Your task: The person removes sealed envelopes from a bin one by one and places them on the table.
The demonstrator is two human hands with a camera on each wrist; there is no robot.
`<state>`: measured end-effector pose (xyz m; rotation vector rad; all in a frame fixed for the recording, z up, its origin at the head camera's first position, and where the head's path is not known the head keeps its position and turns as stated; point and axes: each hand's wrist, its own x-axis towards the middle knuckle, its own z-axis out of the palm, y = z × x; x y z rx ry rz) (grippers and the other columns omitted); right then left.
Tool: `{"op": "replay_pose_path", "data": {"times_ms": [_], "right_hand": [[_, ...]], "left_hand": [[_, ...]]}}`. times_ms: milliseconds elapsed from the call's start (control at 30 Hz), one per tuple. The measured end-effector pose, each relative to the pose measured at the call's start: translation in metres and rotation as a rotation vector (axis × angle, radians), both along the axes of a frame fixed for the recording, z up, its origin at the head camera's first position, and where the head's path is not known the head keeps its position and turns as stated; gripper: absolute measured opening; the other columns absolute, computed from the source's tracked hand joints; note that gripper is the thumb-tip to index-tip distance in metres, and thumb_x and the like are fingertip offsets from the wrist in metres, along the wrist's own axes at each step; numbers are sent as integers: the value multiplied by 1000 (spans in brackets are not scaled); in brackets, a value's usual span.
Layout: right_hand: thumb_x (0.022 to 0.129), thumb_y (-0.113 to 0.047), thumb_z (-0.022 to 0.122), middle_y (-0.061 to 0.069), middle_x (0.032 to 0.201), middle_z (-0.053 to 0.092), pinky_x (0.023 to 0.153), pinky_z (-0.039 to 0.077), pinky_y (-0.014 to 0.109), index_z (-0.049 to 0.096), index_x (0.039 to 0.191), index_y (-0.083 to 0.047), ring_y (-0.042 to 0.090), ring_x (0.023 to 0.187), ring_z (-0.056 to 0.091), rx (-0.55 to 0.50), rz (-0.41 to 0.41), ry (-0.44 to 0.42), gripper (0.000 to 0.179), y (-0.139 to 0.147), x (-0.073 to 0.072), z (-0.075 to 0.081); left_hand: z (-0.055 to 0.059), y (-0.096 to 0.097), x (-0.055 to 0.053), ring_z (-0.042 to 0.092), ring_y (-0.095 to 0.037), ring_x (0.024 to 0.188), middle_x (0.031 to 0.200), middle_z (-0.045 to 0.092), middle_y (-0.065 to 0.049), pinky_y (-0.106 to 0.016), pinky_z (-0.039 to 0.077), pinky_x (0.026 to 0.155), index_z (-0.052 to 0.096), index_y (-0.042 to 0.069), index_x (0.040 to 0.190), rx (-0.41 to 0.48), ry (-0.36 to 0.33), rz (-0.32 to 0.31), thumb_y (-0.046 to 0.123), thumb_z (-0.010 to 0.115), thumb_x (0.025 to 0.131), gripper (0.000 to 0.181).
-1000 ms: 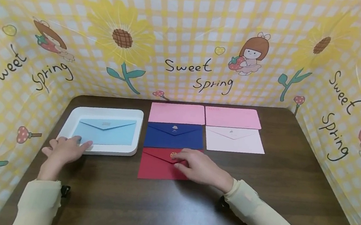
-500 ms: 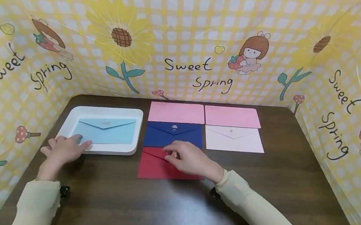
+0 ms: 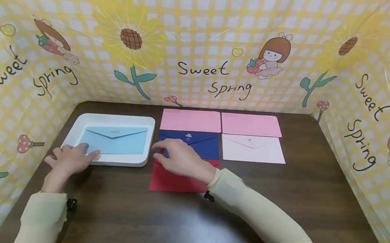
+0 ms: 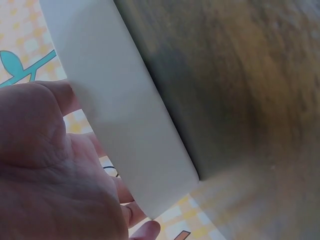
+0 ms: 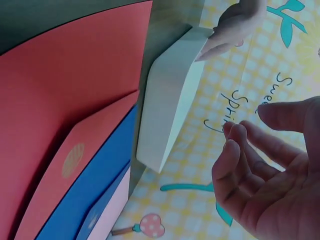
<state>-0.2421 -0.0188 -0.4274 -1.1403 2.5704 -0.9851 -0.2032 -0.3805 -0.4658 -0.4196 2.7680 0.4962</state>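
The left hand (image 3: 72,158) rests on the near left corner of a white tray (image 3: 148,142), fingers over the rim. A light blue envelope (image 3: 114,143) lies flat inside. Over the left part of a navy blue envelope (image 3: 206,145) and a red envelope (image 3: 179,183) hovers the right hand (image 3: 182,159). Its fingers are loosely bent, with the thumb apart from them and nothing between. In the left wrist view, the tray's outer wall (image 4: 120,105) hides parts of the left fingers. The right wrist view shows a gap between the right hand (image 5: 270,175) and the tray.
Behind the navy envelope lies a pink envelope (image 3: 191,120), with another pink envelope (image 3: 251,125) to its right. A white envelope (image 3: 254,150) sits in front of that one. Patterned yellow-checked cloth (image 3: 206,36) stands round the back and sides of the dark wooden table (image 3: 151,226).
The right hand has moved left across the red envelope, up over the navy one, towards the tray. The left hand stays at the tray's corner. The envelopes have not moved.
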Motion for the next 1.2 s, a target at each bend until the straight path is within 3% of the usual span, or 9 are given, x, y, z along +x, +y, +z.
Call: {"op": "replay_pose_path", "data": {"times_ms": [333, 567, 767, 867, 1067, 1200], "right_hand": [[106, -17, 65, 2, 112, 73, 65, 51, 19, 68, 138, -7, 6, 69, 62, -52, 32, -113, 34, -40, -9, -7], [105, -22, 66, 7, 133, 70, 85, 53, 22, 66, 143, -10, 9, 104, 66, 61, -38, -81, 39, -66, -19, -18], [106, -23, 64, 4, 132, 70, 67, 51, 23, 62, 146, -8, 9, 81, 63, 128, -80, -87, 43, -84, -29, -29], [106, -23, 64, 5, 132, 70, 64, 49, 23, 63, 145, -7, 10, 79, 61, 150, -97, -93, 43, -89, -32, -32], [106, -24, 64, 1, 96, 68, 60, 47, 23, 70, 121, -7, 12, 72, 60, 198, -118, -70, 24, -95, -37, -39], [106, -26, 64, 1, 81, 60, 56, 46, 25, 65, 106, -11, 13, 68, 59, 247, -131, -59, 16, -98, -35, -39]], "left_hand": [[2, 0, -1, 9, -76, 127, 140, 16, -58, -86, 4, 96, 33, -10, 153, -1, -10, 7, 60, 40, 108, 84], [2, 3, -2, 9, -76, 127, 140, 16, -58, -86, 4, 96, 33, -7, 155, 1, -11, 2, 60, 40, 108, 83], [0, 3, 0, 8, -76, 127, 140, 15, -58, -87, 4, 95, 34, -8, 155, -4, -18, 3, 59, 40, 108, 81], [-1, 3, 1, 8, -76, 128, 141, 14, -58, -87, 4, 96, 34, -8, 155, -3, -26, 4, 59, 40, 108, 82], [-2, 1, 0, 8, -76, 127, 140, 13, -59, -87, 4, 95, 33, -7, 156, 4, -28, -10, 62, 38, 108, 84], [-3, 0, -1, 7, -77, 127, 140, 14, -59, -88, 4, 95, 33, -7, 156, 2, -23, -11, 63, 37, 107, 85]]}}
